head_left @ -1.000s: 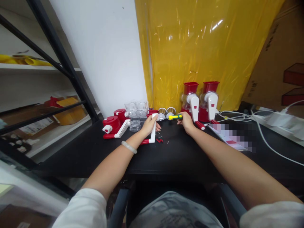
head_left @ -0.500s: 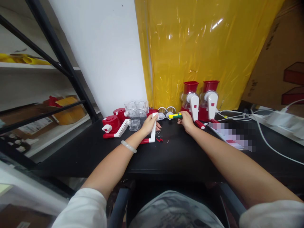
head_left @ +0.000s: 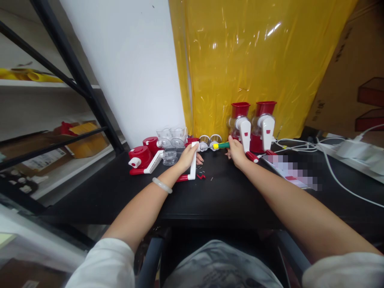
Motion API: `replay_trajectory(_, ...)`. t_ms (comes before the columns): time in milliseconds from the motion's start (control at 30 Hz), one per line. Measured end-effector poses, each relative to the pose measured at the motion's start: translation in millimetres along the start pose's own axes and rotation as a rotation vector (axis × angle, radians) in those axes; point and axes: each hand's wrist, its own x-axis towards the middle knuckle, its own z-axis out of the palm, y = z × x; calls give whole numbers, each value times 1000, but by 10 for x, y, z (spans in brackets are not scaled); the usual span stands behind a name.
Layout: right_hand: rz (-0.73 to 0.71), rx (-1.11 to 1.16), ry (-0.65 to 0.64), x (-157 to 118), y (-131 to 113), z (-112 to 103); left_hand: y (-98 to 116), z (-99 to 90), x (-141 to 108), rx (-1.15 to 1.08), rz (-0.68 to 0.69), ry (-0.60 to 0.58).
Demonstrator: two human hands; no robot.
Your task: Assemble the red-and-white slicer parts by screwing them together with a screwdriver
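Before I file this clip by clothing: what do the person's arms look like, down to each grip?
Left sleeve and right sleeve are short and white. A pale, rounded bangle circles the left forearm. Neither left grip nor right grip is gloved.

Viewed remotely, I record one black tabletop point(head_left: 204, 202). Standing at its back: two red-and-white crank machines point(head_left: 245, 136), two metal drums point(head_left: 204, 143), clear plastic housings point(head_left: 177, 138) and red bases point(head_left: 140, 155). Nearer, I note a small red piece point(head_left: 201, 176) beside slim metal bits point(head_left: 211, 179); rightward, white cables point(head_left: 295, 145).
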Motion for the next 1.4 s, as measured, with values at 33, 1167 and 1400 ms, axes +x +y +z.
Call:
replay_trajectory(33,-1,-8,3,1,-3,-3,0,-1,1,-2,1,-2)
replay_trajectory(1167,19,99,20,10,-46,31,-5,-13,7,-41,-3,-21)
replay_trajectory(1400,7,-64,35,10,-24,-2,-8,-17,9,-34,11,-28)
